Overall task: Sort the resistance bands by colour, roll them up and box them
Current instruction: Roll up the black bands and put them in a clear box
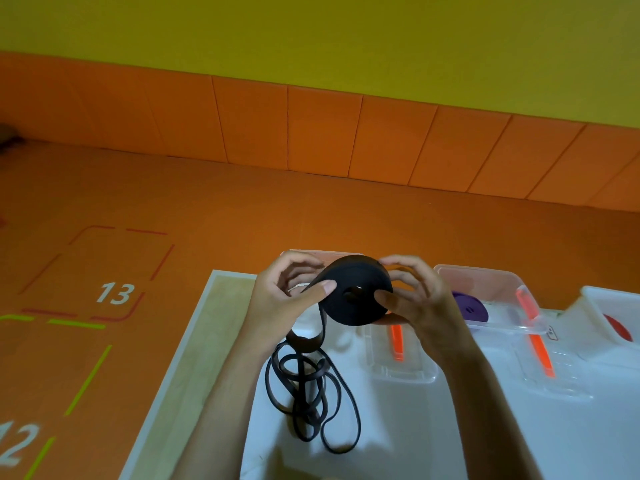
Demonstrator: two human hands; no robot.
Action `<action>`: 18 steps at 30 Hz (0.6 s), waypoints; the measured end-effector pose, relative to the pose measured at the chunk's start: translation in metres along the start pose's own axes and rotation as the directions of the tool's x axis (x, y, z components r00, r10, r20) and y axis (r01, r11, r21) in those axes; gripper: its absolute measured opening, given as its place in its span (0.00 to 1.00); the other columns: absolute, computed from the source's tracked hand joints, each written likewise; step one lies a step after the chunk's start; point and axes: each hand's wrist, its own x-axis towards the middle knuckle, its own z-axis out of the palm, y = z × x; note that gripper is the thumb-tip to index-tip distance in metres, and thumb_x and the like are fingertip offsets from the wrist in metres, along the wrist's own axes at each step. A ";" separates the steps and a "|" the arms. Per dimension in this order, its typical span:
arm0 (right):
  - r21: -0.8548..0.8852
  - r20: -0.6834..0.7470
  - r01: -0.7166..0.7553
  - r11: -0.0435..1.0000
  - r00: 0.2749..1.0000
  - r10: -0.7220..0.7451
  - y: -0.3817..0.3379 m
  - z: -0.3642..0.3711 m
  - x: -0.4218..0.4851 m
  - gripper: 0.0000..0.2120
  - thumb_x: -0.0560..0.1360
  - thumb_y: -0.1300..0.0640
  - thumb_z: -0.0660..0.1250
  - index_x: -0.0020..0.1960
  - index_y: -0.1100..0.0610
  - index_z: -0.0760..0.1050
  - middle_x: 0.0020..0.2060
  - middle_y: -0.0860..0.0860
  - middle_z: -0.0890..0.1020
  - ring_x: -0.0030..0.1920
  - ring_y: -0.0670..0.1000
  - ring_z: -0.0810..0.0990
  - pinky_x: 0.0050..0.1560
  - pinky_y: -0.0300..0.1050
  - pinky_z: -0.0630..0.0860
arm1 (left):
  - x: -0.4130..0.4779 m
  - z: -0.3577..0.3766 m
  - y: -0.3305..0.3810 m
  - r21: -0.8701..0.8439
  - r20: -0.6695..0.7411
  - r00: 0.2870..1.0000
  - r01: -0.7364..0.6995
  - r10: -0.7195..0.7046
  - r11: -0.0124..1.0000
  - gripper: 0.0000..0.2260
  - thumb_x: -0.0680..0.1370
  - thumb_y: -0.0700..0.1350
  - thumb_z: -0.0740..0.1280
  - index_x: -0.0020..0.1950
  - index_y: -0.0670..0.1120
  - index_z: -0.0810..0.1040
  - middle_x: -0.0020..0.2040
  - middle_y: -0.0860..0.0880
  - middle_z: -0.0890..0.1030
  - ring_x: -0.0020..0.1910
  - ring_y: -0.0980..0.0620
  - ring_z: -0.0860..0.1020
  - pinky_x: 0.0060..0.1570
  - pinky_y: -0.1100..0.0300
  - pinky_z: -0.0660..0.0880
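Over table (391,431), left fingers (323,286) and right fingers (385,299) clasp black roll (341,308).

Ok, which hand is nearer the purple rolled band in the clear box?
Right. The right hand, gripping the black roll on its right side, is just left of the purple roll; the left hand grips the black roll's opposite side, further away.

This looks like a gym or activity room: the floor (242,209) is orange padded matting, and matching orange padded panels (322,129) line the foot of a yellow wall (311,36). Dashed red lines (162,261) and green lines (88,379) on the matting mark bays numbered 13 (115,293) and 12 (17,445). A white desk (398,427) carries clear plastic boxes (498,282) and exercise gear: a black resistance band (346,313) and a rolled purple band (469,308).
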 end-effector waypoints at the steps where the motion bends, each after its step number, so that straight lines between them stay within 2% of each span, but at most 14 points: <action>1: 0.013 -0.006 0.003 1.000 1.000 -0.003 0.001 0.001 0.000 0.24 0.68 0.54 0.82 0.62 0.49 0.80 0.56 0.58 0.86 0.57 0.63 0.87 0.44 0.59 0.86 | 0.000 0.001 -0.001 -0.026 -0.030 0.999 0.010 -0.011 1.000 0.12 0.70 0.48 0.81 0.51 0.51 0.85 0.52 0.48 0.87 0.52 0.51 0.86 0.51 0.63 0.81; 3: 0.048 -0.023 0.000 0.999 1.000 0.001 0.003 0.005 0.000 0.24 0.68 0.54 0.81 0.62 0.49 0.80 0.57 0.59 0.85 0.56 0.64 0.87 0.44 0.59 0.86 | -0.001 0.001 -0.003 -0.030 -0.061 0.998 0.022 -0.024 0.999 0.11 0.70 0.50 0.81 0.48 0.50 0.84 0.48 0.49 0.86 0.49 0.54 0.85 0.50 0.64 0.80; 5: 0.086 -0.054 -0.002 0.996 0.999 0.007 0.007 0.009 0.000 0.22 0.70 0.57 0.80 0.62 0.49 0.80 0.57 0.60 0.85 0.56 0.64 0.87 0.43 0.58 0.86 | -0.002 0.000 -0.005 -0.056 -0.037 0.998 0.052 -0.054 0.997 0.10 0.71 0.51 0.80 0.50 0.51 0.86 0.51 0.50 0.87 0.50 0.54 0.86 0.51 0.63 0.80; 8: 0.121 -0.098 -0.005 0.993 0.995 0.017 0.016 0.012 0.001 0.19 0.72 0.60 0.77 0.61 0.49 0.80 0.58 0.59 0.85 0.57 0.64 0.86 0.42 0.57 0.86 | -0.004 0.001 -0.008 -0.129 -0.012 0.992 0.121 -0.124 0.984 0.12 0.73 0.49 0.79 0.55 0.51 0.87 0.57 0.48 0.87 0.56 0.49 0.87 0.52 0.58 0.83; 12: 0.166 -0.079 -0.018 0.986 0.996 0.032 0.029 0.017 -0.003 0.19 0.74 0.62 0.75 0.61 0.51 0.75 0.60 0.61 0.84 0.58 0.64 0.85 0.45 0.60 0.86 | -0.003 0.006 -0.014 -0.235 -0.050 0.975 0.200 -0.217 0.951 0.12 0.73 0.42 0.81 0.56 0.47 0.87 0.56 0.42 0.88 0.57 0.43 0.87 0.53 0.56 0.83; 14: 0.124 -0.034 -0.047 0.991 0.998 0.051 0.029 0.016 -0.005 0.18 0.74 0.64 0.75 0.58 0.51 0.74 0.59 0.61 0.84 0.58 0.65 0.85 0.47 0.61 0.86 | -0.003 0.004 -0.015 -0.268 -0.080 0.971 0.198 -0.227 0.943 0.13 0.71 0.42 0.81 0.55 0.46 0.88 0.54 0.41 0.88 0.55 0.42 0.87 0.54 0.56 0.84; 16: -0.027 0.017 -0.094 0.995 0.995 0.095 0.026 0.010 -0.005 0.16 0.74 0.67 0.77 0.52 0.53 0.74 0.56 0.59 0.85 0.57 0.64 0.86 0.51 0.62 0.86 | -0.003 0.001 -0.014 -0.268 -0.101 0.968 0.197 -0.231 0.943 0.12 0.69 0.41 0.83 0.51 0.46 0.88 0.52 0.39 0.88 0.52 0.42 0.87 0.51 0.57 0.84; 18: -0.141 0.035 -0.122 0.983 0.991 0.128 0.024 0.007 -0.006 0.13 0.74 0.66 0.78 0.47 0.56 0.74 0.53 0.58 0.85 0.56 0.63 0.86 0.49 0.58 0.87 | -0.004 0.001 -0.016 -0.248 -0.095 0.966 0.209 -0.239 0.946 0.10 0.70 0.39 0.83 0.47 0.45 0.86 0.47 0.40 0.88 0.49 0.44 0.87 0.48 0.58 0.84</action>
